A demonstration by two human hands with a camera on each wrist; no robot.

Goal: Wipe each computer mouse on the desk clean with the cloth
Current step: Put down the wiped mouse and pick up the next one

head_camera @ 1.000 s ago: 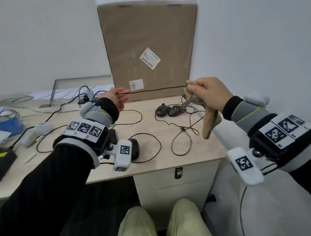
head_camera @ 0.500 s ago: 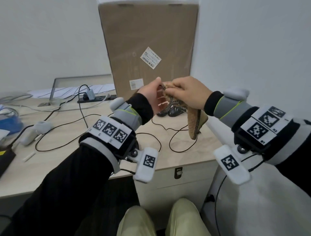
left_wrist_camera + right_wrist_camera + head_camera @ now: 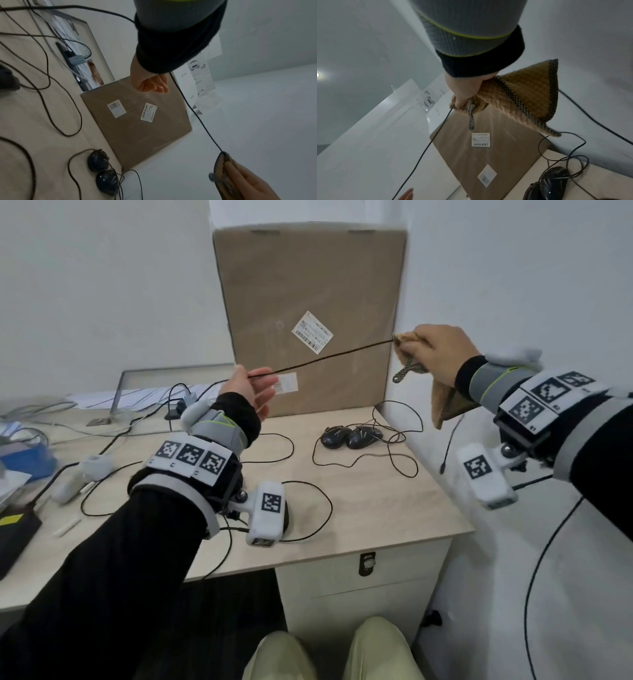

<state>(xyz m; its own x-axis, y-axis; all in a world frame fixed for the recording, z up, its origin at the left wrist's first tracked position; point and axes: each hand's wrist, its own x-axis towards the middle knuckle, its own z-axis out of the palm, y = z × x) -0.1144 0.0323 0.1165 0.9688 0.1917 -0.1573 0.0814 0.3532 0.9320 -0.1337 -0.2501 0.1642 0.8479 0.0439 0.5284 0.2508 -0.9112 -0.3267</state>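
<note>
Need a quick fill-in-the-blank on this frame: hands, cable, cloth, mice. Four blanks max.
1. The right hand grips the tan ____ around the black cable.
2. The left hand pinches the ____ at its other end, so it runs taut between the hands.
3. Two black mice lie side by side on the ____, in front of the cardboard box.
4. Both hands are raised ____ the desk surface, touching neither mouse.

Missing words: cloth; cable; desk; above
</note>
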